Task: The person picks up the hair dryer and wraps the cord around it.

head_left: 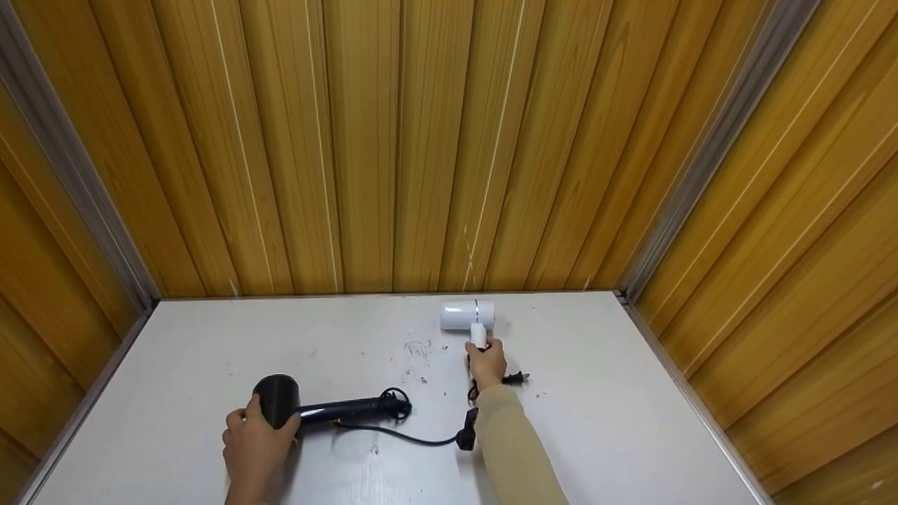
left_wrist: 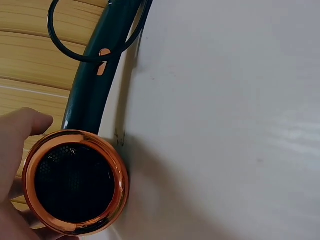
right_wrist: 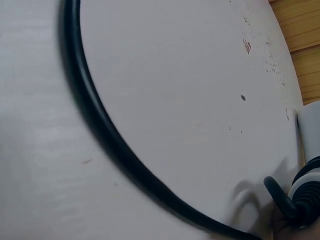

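Note:
My left hand [head_left: 254, 445] grips the barrel of a dark green hair dryer [head_left: 351, 411] at the left of the white table. In the left wrist view, the dryer's copper rim [left_wrist: 120, 172] and dark mesh end face the camera, with thumb and fingers around the barrel's side. Its handle points right, with a loop of cord [left_wrist: 70, 54] over it. My right hand [head_left: 489, 363] holds the handle of a smaller white hair dryer [head_left: 457, 315] near the table's back edge. The right wrist view shows only part of its white body [right_wrist: 311, 131] and cord.
The green dryer's cord [head_left: 407, 438] runs right to a black plug [head_left: 466, 435] beside my right sleeve [head_left: 515, 442]. Another plug [head_left: 515, 378] lies right of my right hand. Wood-patterned panels [head_left: 365, 140] surround the white tabletop [head_left: 175, 351], which has dark scuffs.

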Action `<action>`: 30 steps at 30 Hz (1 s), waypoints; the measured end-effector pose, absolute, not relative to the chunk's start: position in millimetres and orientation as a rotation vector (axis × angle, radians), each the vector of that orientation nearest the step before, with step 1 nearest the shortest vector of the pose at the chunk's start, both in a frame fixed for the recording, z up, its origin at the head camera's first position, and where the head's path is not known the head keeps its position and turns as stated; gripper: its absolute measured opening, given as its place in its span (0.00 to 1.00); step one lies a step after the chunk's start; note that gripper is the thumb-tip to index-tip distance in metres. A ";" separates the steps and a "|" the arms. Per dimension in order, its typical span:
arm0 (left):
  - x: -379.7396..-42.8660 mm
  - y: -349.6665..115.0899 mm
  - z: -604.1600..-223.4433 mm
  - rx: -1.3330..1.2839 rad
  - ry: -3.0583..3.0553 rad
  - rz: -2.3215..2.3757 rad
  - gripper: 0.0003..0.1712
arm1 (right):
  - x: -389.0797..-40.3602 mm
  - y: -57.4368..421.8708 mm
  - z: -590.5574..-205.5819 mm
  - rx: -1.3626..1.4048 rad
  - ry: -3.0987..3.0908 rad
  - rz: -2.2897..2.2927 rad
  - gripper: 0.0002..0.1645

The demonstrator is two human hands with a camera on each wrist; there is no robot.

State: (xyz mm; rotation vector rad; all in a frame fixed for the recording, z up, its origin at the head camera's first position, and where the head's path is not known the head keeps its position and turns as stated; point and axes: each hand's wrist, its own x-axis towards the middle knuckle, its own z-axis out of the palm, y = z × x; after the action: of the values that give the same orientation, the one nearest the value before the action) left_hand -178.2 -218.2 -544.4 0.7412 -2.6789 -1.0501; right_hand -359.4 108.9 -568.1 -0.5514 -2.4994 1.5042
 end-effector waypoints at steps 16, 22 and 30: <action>-183.7 -229.9 -544.4 0.869 -2.734 -1.296 0.58 | -350.8 111.9 -560.7 -0.506 -2.755 1.081 0.28; -185.4 -227.4 -549.4 0.904 -2.683 -1.295 0.58 | -342.3 112.3 -559.5 -0.410 -2.782 0.946 0.39; -182.8 -218.2 -538.2 0.854 -2.574 -1.337 0.58 | -315.1 108.5 -559.5 -0.074 -2.574 1.124 0.35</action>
State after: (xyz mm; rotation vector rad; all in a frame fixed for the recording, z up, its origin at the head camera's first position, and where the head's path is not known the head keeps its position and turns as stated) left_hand -182.8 -218.2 -538.2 0.8535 -2.5744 -1.3369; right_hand -315.1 108.5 -559.5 -0.0744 -2.5743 1.1241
